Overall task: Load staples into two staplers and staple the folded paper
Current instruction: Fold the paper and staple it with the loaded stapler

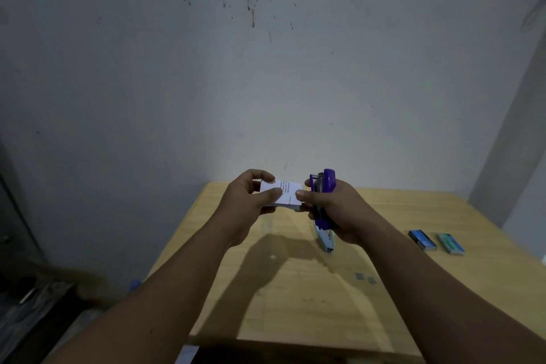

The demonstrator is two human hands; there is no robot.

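Note:
My left hand (251, 195) pinches a small folded white paper (288, 193) with printed text, held up above the table. My right hand (336, 213) grips a purple stapler (325, 198) upright, its jaw end pointing up beside the paper's right edge; my right thumb touches that edge. A light blue stapler (325, 241) lies on the wooden table (295, 304) just below my right hand, partly hidden by it.
Two staple boxes lie at the table's right: a dark blue one (422, 240) and a green one (451, 243). Small loose staple strips (365, 278) sit near the table's middle. A stained wall stands behind the table; dark clutter lies on the floor at left.

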